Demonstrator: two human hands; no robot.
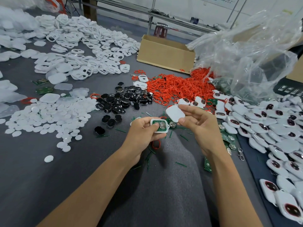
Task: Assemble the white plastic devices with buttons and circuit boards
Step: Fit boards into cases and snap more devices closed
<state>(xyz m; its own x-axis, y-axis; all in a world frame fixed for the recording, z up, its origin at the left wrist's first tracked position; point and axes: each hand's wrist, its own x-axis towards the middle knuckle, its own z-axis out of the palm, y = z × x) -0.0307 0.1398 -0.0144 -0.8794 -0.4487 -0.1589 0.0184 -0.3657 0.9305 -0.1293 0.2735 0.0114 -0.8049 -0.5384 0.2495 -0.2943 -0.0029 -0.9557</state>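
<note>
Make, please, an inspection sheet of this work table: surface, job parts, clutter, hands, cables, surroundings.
Surface: grey cloth-covered table, largely covered by parts.
Job's things: open white plastic shell with green circuit board and coin cell; flat white plastic cover; piles of black button pads, red rubber rings, white round discs, white frames; finished white devices at right.
Clutter: thin green strips; clear plastic bag; brown cardboard box.
Grippers: left hand grips the shell; right hand pinches the cover.
Cables: nothing seen.
Surroundings: metal rack and red stool behind the table.

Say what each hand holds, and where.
Left hand grips the open shell by its left end; right hand pinches the white cover at its right edge.
</note>
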